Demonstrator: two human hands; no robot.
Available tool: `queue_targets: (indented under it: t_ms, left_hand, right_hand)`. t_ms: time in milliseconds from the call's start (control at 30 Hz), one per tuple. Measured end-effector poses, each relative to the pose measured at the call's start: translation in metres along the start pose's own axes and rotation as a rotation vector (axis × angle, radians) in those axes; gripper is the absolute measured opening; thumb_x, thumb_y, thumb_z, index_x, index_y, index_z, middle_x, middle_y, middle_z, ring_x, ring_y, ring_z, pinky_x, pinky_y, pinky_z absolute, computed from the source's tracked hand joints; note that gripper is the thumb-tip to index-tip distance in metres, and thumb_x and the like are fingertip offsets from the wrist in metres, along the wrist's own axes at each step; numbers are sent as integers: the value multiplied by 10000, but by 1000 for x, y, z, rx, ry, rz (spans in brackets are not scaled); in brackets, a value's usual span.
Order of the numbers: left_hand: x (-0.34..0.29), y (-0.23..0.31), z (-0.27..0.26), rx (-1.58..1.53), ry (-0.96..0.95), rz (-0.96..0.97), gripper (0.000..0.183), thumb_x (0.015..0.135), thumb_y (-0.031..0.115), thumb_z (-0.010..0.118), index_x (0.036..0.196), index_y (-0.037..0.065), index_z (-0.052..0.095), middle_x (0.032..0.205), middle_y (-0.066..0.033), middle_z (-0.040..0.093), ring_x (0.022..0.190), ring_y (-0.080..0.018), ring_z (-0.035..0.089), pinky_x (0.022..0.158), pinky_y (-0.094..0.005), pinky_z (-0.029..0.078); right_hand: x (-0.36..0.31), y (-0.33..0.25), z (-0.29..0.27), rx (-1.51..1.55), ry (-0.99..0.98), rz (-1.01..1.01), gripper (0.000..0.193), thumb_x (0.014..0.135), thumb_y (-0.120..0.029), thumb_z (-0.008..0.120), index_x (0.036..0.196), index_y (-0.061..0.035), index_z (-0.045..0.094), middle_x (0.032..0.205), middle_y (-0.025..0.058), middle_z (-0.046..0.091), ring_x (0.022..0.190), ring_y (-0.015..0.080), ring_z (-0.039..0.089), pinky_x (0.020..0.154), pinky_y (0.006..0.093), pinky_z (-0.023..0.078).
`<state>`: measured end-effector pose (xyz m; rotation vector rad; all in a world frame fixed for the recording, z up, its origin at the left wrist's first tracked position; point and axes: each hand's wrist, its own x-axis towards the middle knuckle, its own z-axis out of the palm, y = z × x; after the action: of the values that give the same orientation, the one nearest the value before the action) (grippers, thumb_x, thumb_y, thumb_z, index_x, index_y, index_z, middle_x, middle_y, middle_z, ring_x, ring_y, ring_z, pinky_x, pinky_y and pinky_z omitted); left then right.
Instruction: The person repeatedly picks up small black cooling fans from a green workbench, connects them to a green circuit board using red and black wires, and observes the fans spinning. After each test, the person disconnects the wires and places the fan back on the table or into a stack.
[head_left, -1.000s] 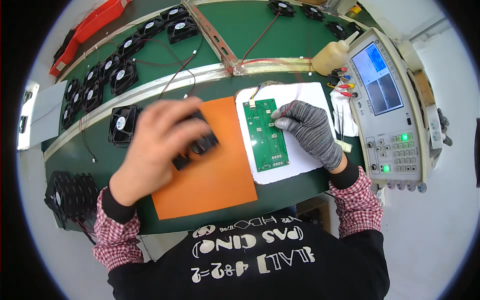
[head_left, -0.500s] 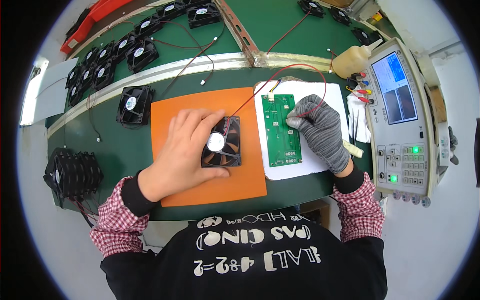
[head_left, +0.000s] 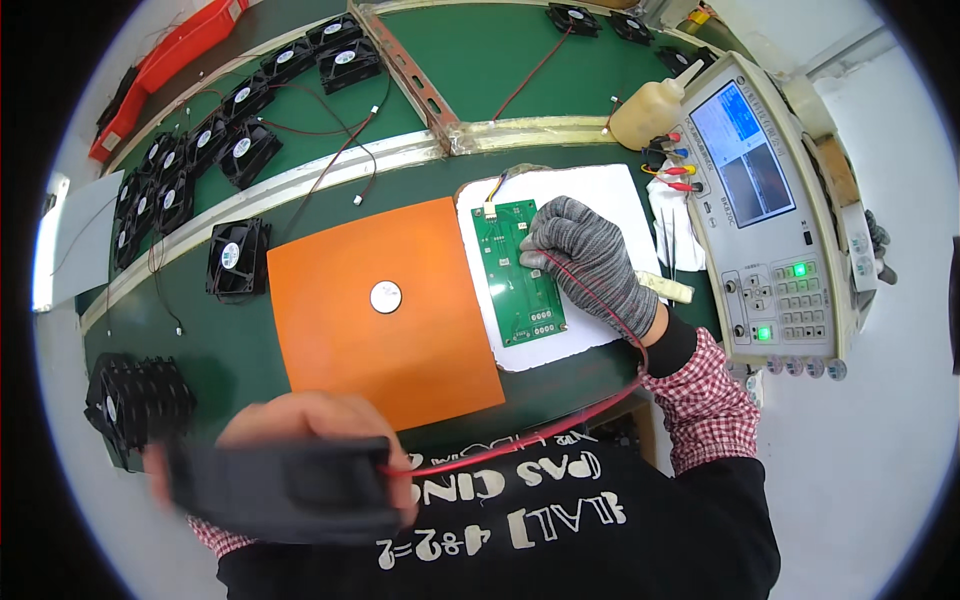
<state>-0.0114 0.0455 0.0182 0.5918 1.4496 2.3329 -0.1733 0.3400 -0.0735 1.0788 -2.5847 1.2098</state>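
Note:
My bare left hand (head_left: 315,415) grips a black square cooling fan (head_left: 290,490), lifted close to my chest and tilted edge-on; both are smeared by motion. From the fan a red cable (head_left: 545,430) loops right and up to my right hand (head_left: 590,260), which wears a grey striped glove. Its thumb and fingers are pinched on the cable's end over the green circuit board (head_left: 510,300); the tip is hidden there. The board lies on a white pad (head_left: 620,195). A small white disc with a dark rim (head_left: 385,297) lies on the orange mat (head_left: 350,370).
Several fans stand at the far left (head_left: 205,140), with a stack (head_left: 135,400) at the near left and one fan (head_left: 238,257) beside the mat. On the right are a test instrument (head_left: 760,200) with a lit screen, a glue-coloured bottle (head_left: 648,115) and tweezers (head_left: 672,240).
My left hand has lifted the fan off the orange mat and brought it toward my chest, uncovering the white disc. My right hand stays at the board; the cable now trails below it.

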Motion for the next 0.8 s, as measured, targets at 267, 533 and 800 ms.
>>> queue_targets:
  t_ms: [267, 533, 800]
  left_hand:
    - [0, -13, 1, 1483, 367, 823, 378, 944, 327, 584, 1190, 46, 526, 1041, -137, 619, 855, -220, 602, 696, -333, 486]
    - [119, 0, -20, 1767, 105, 975, 739, 812, 464, 701, 1269, -94, 540, 1314, -269, 548, 1200, -407, 563, 1001, -469, 454]
    - [125, -13, -238, 2162, 976, -408, 658, 801, 556, 690, 1073, -36, 601, 1039, -216, 657, 945, -398, 652, 819, -472, 526]
  right_hand:
    - [-4, 5, 2, 15, 10, 49, 175, 723, -76, 778, 869, -39, 689, 899, 109, 630, 868, 276, 643, 794, 365, 529]
    - [-9, -9, -4, -110, 44, 68, 115, 773, -60, 733, 863, -35, 667, 874, 110, 631, 818, 271, 646, 754, 360, 527]
    - [-4, -12, 0, 373, 273, 243, 225, 829, -120, 753, 1006, -24, 652, 877, 55, 634, 747, 127, 586, 718, 264, 498]
